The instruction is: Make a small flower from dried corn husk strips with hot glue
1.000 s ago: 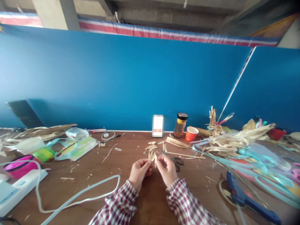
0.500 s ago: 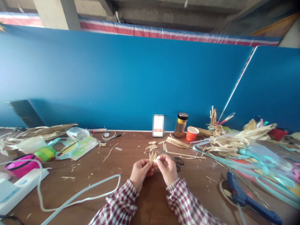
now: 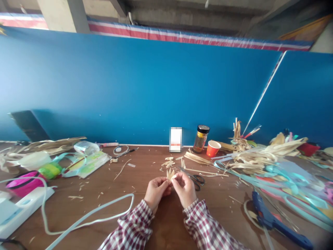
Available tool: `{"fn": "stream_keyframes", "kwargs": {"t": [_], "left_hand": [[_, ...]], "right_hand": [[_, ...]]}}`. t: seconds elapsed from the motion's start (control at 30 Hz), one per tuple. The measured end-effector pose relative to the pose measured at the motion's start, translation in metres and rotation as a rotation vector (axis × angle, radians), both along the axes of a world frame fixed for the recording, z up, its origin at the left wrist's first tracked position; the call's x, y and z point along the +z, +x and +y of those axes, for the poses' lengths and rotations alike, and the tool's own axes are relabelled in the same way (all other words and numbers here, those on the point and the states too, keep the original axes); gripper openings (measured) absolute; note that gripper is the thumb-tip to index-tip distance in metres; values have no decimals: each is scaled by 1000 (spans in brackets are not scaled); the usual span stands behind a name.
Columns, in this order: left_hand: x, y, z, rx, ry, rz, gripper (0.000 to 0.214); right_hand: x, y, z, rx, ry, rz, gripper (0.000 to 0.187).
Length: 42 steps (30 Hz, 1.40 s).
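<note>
Two hands meet over the brown bench, both in checked sleeves. The left hand has its grip closed, thumb and fingers pinching the base of a small husk flower with pointed, pale petals. The right hand also has its grip closed, thumb and finger pinching the flower's right side. The flower stands between the fingertips, petals pointing away from the person, near the middle of the bench.

Just beyond it lies a scatter of husk scraps. A pair of scissors lies beside the right hand, partly hidden by it. Farther back, a jar with a black lid and a red paper cup stand close together before a blue wall. On the right are a heap of dried husks and a blue glue gun. On the left, a white cable loops across the bench, near a white power strip and a pink pouch.
</note>
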<state>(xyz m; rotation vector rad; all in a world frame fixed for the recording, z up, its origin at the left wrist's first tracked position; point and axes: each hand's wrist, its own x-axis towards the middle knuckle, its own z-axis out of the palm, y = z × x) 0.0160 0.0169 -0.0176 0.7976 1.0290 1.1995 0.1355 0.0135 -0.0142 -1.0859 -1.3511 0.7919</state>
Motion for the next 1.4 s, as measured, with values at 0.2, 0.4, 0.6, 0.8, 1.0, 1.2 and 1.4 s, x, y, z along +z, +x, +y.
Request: {"fn": "stream_keyframes", "kwargs": {"t": [0.2, 0.4, 0.6, 0.8, 1.0, 1.2, 1.4], "left_hand": [[1, 0, -2, -12, 7, 19, 27], [-1, -1, -2, -33, 14, 50, 29], [-1, -1, -2, -42, 56, 72, 27], [-1, -1, -2, -78, 94, 72, 25], [-3, -1, -1, -90, 113, 81, 27], [-3, 0, 0, -36, 74, 56, 31], [0, 0, -1, -21, 64, 62, 29]], "right_hand": [[1, 0, -1, -40, 14, -57, 8], [2, 1, -1, -64, 26, -105, 9], [3, 1, -1, -42, 18, -94, 9], [2, 1, -1, -31, 1, -45, 11], [1, 1, -2, -35, 2, -56, 12], [0, 1, -3, -64, 14, -138, 13], [1, 1, -3, -80, 31, -119, 12]]}}
